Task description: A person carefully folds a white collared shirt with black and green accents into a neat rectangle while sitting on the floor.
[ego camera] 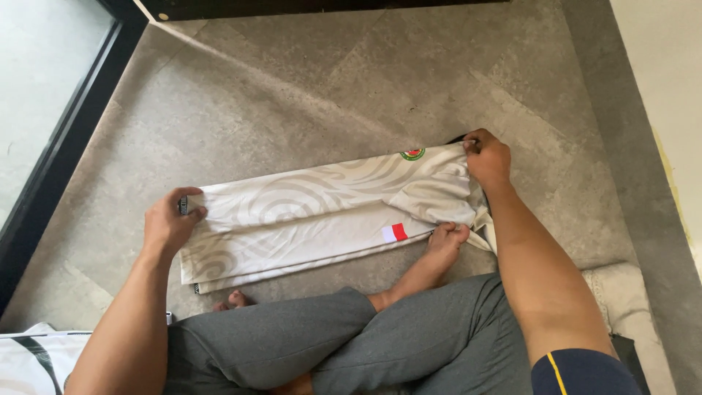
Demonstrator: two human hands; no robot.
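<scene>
A white shirt (pixel 314 212) with pale swirl patterns lies folded lengthwise on the grey floor in front of me. It carries a small round green and red badge (pixel 412 154) and a red and white patch (pixel 395 232). My left hand (pixel 170 222) pinches the shirt's left end. My right hand (pixel 486 157) grips its right end near the collar. I sit cross-legged in grey trousers, and my bare foot (pixel 444 245) rests on the shirt's near edge.
A dark-framed glass door (pixel 66 139) runs along the left. A pale wall (pixel 665 88) stands on the right. Another white patterned cloth (pixel 33 362) lies at the bottom left, and a whitish cushion (pixel 621 292) sits beside my right leg.
</scene>
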